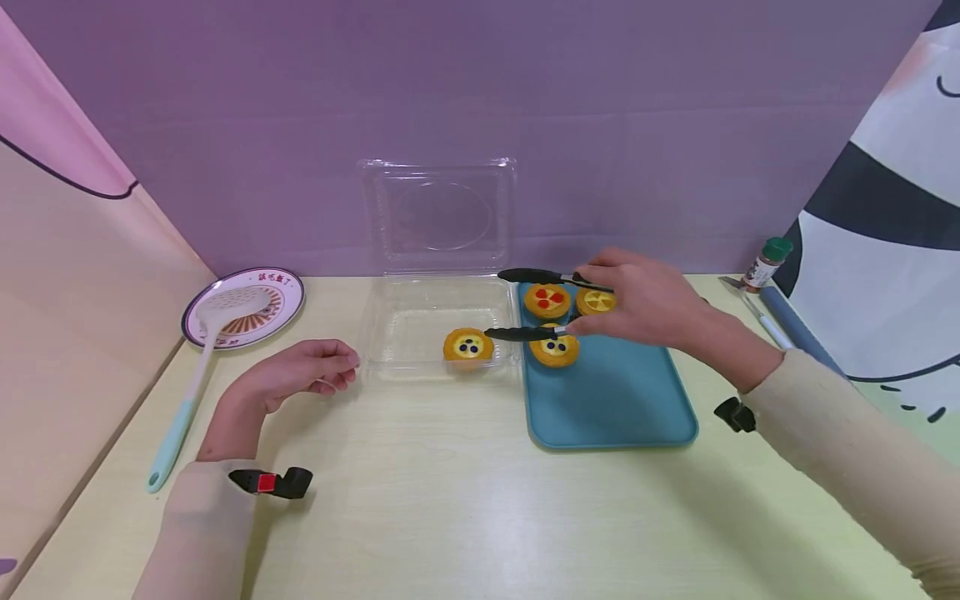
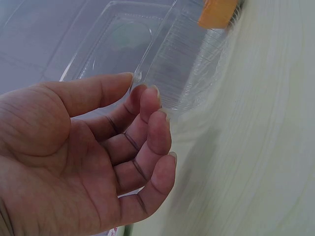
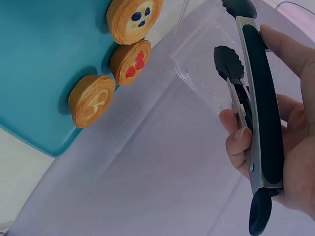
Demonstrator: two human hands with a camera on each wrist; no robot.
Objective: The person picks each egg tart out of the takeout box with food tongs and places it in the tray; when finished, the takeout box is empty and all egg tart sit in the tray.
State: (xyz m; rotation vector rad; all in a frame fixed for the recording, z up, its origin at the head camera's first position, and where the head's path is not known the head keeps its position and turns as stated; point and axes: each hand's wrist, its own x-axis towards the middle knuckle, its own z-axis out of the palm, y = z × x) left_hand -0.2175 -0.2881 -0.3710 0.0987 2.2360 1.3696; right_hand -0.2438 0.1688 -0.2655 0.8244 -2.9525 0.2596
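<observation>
My right hand (image 1: 648,300) grips black-handled tongs (image 3: 263,103), whose two black tips stand apart with nothing between them. In the head view they reach over the left side of the teal tray (image 1: 615,408) toward a clear plastic container (image 1: 442,292). Inside that container, at its front right, sits an egg tart (image 1: 468,354) with blueberry-like dots. Three tarts lie on the tray: one with red pieces (image 1: 547,302), one with yellow pieces (image 1: 596,302), and another with blue dots (image 1: 555,354). Thumb and forefinger of my left hand (image 2: 98,142) pinch the container's left rim.
The container's lid (image 1: 442,217) stands raised against the purple backdrop. A white slotted spatula (image 1: 225,312) rests across a patterned plate (image 1: 281,325) at the left. Back right are a green-capped spice bottle (image 1: 765,265) and a thin utensil with a light handle (image 1: 772,329).
</observation>
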